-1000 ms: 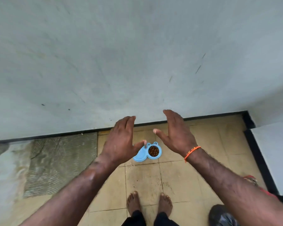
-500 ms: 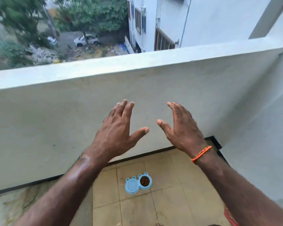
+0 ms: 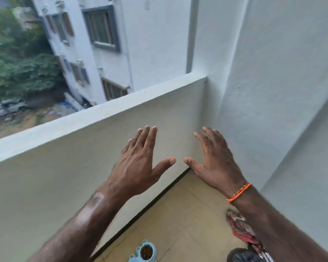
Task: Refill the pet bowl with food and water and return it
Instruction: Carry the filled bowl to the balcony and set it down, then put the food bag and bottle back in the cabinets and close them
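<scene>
A light blue double pet bowl [image 3: 152,246] lies on the tiled balcony floor at the bottom edge of the view, next to the parapet wall. One cup holds brown kibble; the other cup is cut off by the frame. My left hand [image 3: 138,167] and my right hand [image 3: 214,163] are raised in front of me, well above the bowl, fingers spread and straight, holding nothing. An orange thread band circles my right wrist.
The white parapet wall [image 3: 83,157] runs from left to the corner, where a white side wall [image 3: 273,91] rises. A red patterned cloth [image 3: 239,225] and a dark bag [image 3: 242,257] lie on the beige tiled floor [image 3: 187,214] at the lower right. Beyond the parapet stand a neighbouring building and trees.
The view has swung up and to the right; the bowl has slid from the middle to the bottom edge. Both hands stay raised and spread, holding nothing.
</scene>
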